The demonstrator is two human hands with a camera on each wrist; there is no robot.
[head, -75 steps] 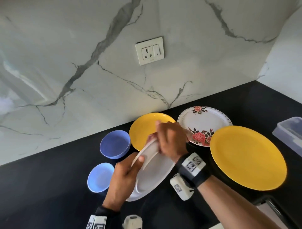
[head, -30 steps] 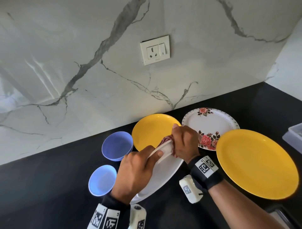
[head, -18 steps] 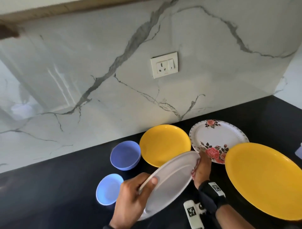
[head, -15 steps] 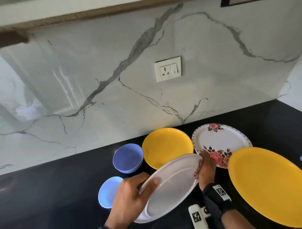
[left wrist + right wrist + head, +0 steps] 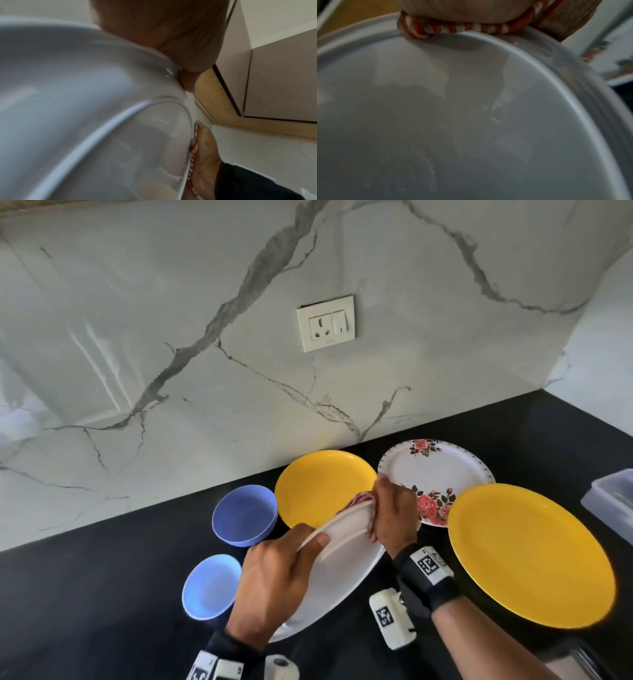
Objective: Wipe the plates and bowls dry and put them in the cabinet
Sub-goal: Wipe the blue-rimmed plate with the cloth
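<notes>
My left hand (image 5: 274, 580) grips the near rim of a white plate (image 5: 337, 570), held tilted on edge above the black counter (image 5: 102, 594). My right hand (image 5: 394, 515) pinches a red-and-white striped cloth (image 5: 359, 501) over the plate's far rim. In the right wrist view the cloth (image 5: 453, 29) is folded over the plate's edge (image 5: 471, 108). The left wrist view shows the plate (image 5: 85, 108) and the cloth (image 5: 193, 155) at its rim.
On the counter lie two yellow plates (image 5: 325, 484) (image 5: 527, 553), a floral plate (image 5: 438, 470) and two blue bowls (image 5: 245, 515) (image 5: 212, 585). A clear container (image 5: 609, 505) sits at the right edge. A wall socket (image 5: 325, 323) is on the marble backsplash.
The plate went from lying flatter to standing more on edge. My right hand moved with the cloth from the plate's right side up to its far rim. The head view dropped lower.
</notes>
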